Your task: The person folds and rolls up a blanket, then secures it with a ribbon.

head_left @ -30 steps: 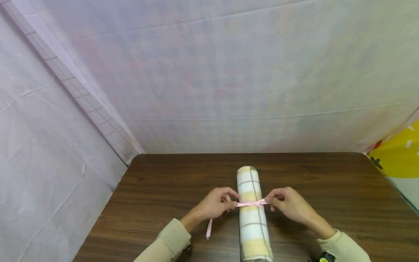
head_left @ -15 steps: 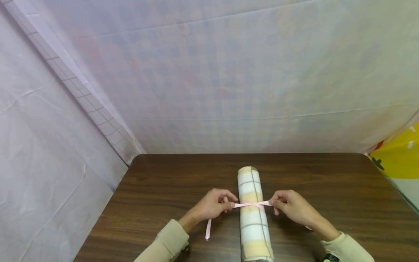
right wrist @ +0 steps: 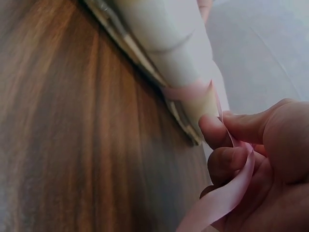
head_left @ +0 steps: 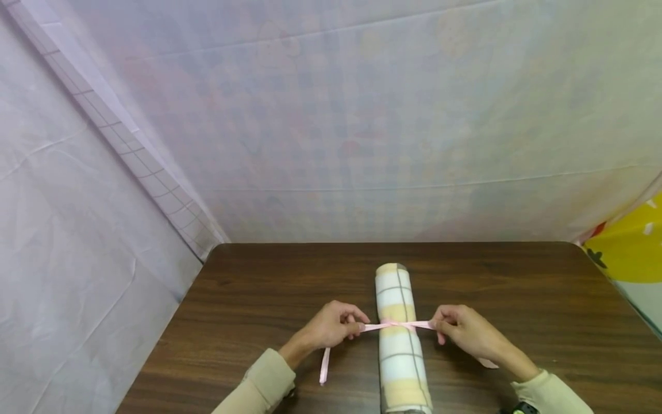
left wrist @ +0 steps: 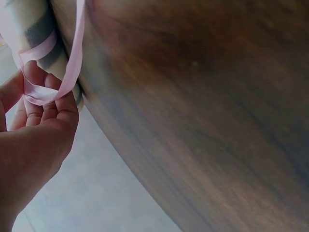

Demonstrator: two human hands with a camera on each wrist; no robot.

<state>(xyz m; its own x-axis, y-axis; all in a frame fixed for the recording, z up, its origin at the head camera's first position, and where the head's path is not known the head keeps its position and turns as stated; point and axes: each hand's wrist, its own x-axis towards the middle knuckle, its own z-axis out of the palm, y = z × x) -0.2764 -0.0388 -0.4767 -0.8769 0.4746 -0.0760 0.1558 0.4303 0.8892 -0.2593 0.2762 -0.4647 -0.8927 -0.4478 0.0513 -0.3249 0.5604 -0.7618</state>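
A rolled-up cloth (head_left: 400,348) in white and pale yellow with grey lines lies lengthwise on the table. Round its middle runs a pink ribbon (head_left: 397,324), crossed on top of the roll. On the left side, my left hand (head_left: 331,326) pinches one ribbon end between thumb and finger, and a loose tail hangs below it. My right hand (head_left: 468,332) pinches the other end at the roll's right side. Both ends stretch taut from the crossing. In the right wrist view the ribbon (right wrist: 222,200) trails through the curled fingers and down past the palm.
The brown wood-grain table (head_left: 248,287) extends to either side of the roll. A pale patterned curtain (head_left: 331,126) hangs behind it, with a white sheet (head_left: 88,241) on the left. A yellow cloth (head_left: 628,247) shows at the right edge.
Both hands have moved apart, the left one leftward and the right one rightward, pulling longer stretches of ribbon out from the crossing. The roll has stayed nearly in place.
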